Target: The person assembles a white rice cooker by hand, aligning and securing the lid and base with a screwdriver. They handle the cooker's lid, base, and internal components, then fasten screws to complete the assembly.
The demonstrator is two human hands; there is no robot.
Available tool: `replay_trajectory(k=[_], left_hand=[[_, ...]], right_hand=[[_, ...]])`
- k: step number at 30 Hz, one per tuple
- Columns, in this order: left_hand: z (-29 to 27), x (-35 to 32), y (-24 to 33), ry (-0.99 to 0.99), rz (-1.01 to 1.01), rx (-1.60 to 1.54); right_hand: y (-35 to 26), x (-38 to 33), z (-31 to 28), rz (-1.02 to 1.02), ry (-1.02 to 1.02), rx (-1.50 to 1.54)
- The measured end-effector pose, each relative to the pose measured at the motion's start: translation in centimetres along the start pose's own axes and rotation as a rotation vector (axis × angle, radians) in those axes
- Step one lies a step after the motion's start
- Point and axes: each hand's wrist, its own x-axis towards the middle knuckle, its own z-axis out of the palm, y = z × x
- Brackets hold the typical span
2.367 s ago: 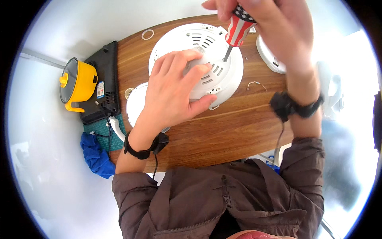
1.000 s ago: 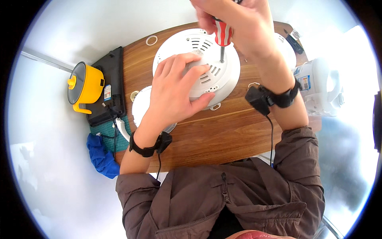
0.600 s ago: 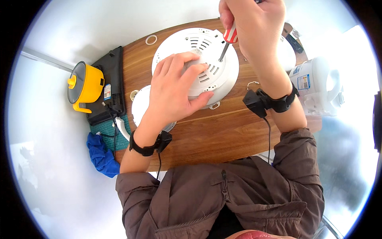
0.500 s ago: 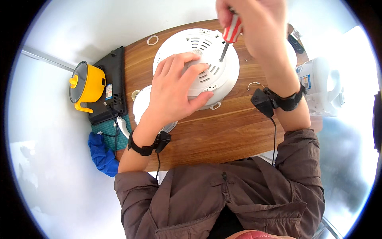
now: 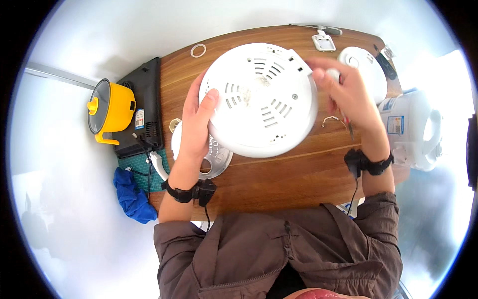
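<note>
A round white appliance base [image 5: 239,129] with vent slots, a screw and a notched socket at its rim is held above the table, its slotted face toward me. My left hand [image 5: 197,117] is closed on its left edge, thumb lying on the face. My right hand [image 5: 351,89] is at the upper right edge beside the socket, fingers slightly blurred. Tucked in that hand is a screwdriver [image 5: 351,130]; its shaft points down out of the palm and its handle is mostly hidden. A slotted, silvery round part [image 5: 217,162] lies partly under my left wrist.
A yellow pot [image 5: 118,107] stands on a black flat appliance [image 5: 149,84] at left, near a green mat [image 5: 134,158] and blue cloth [image 5: 130,197]. At right are a white jug [image 5: 411,129], a white disc [image 5: 373,79], a small wire [image 5: 331,118] and a knife [image 5: 326,30].
The base has come up off the table and turned. My left hand shifted from its top to its edge. My right hand drew the screwdriver out of the screw hole and came down beside the rim.
</note>
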Motion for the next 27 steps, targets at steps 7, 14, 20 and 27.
replay_trajectory(k=[7,14,20,27], left_hand=[[1.3,-1.7,0.2,0.012,0.19,0.03],[0.5,-2.4,0.4,-0.057,0.489,0.349],[0.1,-2.9,0.1,-0.041,0.504,0.367],[0.1,-3.0,0.1,-0.037,0.497,0.333]], right_hand=[[0.8,-3.0,2.4,-0.239,0.144,0.049],[2.5,-5.6,2.3,-0.412,0.204,-0.043],[2.7,-6.2,2.7,-0.469,0.22,-0.037],[2.6,-6.3,2.8,-0.487,0.233,-0.05]])
